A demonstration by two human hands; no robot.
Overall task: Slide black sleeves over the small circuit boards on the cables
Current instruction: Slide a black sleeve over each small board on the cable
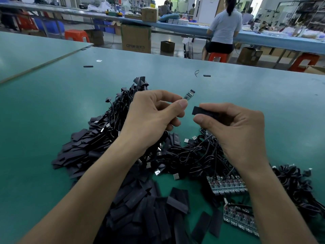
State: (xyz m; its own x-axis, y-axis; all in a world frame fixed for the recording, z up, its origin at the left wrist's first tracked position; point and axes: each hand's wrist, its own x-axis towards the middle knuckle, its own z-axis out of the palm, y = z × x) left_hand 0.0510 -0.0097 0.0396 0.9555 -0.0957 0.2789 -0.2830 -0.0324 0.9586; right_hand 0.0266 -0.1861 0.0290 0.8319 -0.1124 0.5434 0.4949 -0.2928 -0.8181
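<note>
Plainly, the left hand (151,117) pinched a small circuit board (189,94) and the right hand (233,127), just beside it yet apart, pinched a black sleeve (199,110), whose mouth should, I judged, be squeezed open and squared to the board's free tip; print on a carton (136,38) far beyond both was unreadable.

Over a green table (52,103), a worker's left hand (154,118) pinches a small board (189,94) between thumb and forefinger, while the right hand (233,127) pinches a black sleeve (198,110) just beside it, the two parts not touching. Beneath the hands lie tangled black cables (193,155), a heap of loose sleeves (149,208) and rows of bare boards (226,185). Across the aisle, another person (225,27) sits on a red stool (218,56) at a bench (281,41), back to the camera, near a cardboard box (136,38).
</note>
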